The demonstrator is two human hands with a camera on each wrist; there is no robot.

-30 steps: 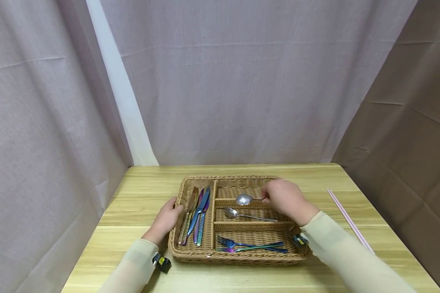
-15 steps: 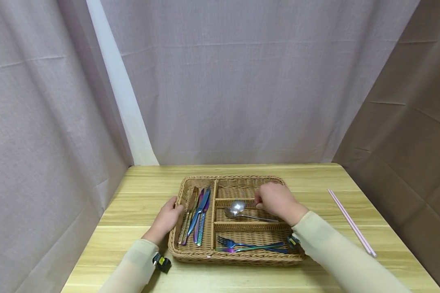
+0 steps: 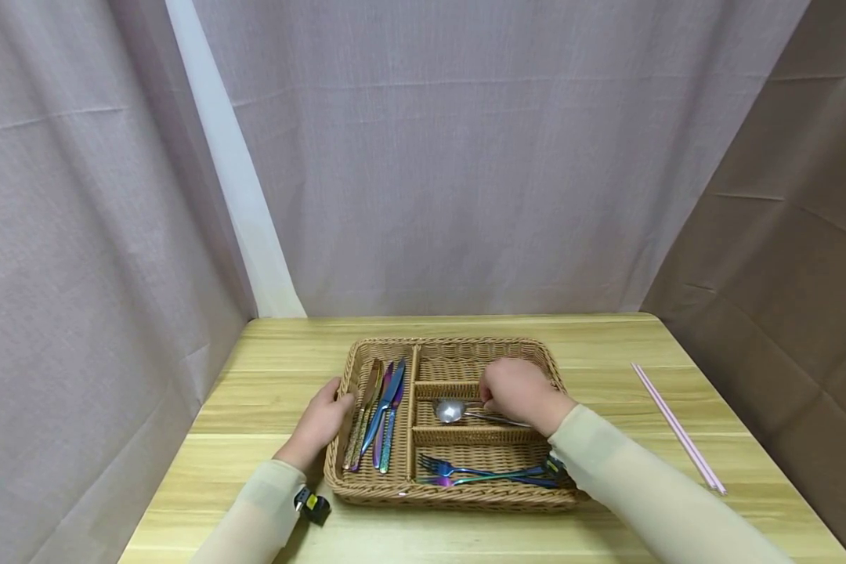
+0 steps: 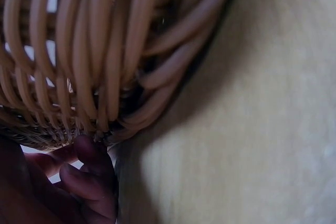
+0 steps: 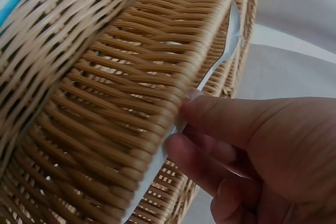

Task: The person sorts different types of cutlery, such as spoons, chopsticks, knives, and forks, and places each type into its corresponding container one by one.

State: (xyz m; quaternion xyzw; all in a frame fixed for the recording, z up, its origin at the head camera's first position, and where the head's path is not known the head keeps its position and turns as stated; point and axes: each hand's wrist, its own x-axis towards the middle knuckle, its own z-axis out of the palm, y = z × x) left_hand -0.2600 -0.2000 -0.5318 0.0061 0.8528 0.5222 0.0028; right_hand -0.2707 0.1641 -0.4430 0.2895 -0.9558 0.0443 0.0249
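My right hand (image 3: 520,390) pinches a silver spoon by its handle inside the middle right compartment of a wicker cutlery tray (image 3: 479,493). The spoon's bowl (image 3: 450,410) points left and overlaps a second silver spoon (image 3: 499,419) lying there. From the right wrist, thumb and fingertips meet on the spoon's handle (image 5: 210,73), just behind a woven divider (image 5: 121,93). At the tray's left side, my left hand (image 3: 322,419) grips the rim, thumb over the top. The left wrist view has its fingers (image 4: 89,182) against the woven wall (image 4: 89,40).
Several knives (image 3: 389,407), gold, blue and purple, lie in the long left compartment. Blue and purple-green forks (image 3: 446,469) lie in the front right one. Pink chopsticks (image 3: 679,429) lie on the wooden table (image 3: 268,376) to the right. Curtains (image 3: 465,157) hang behind and beside it.
My right hand has moved left and toward me, lowering the spoon from over the back divider into the middle compartment by the other spoon. The left hand has stayed on the rim.
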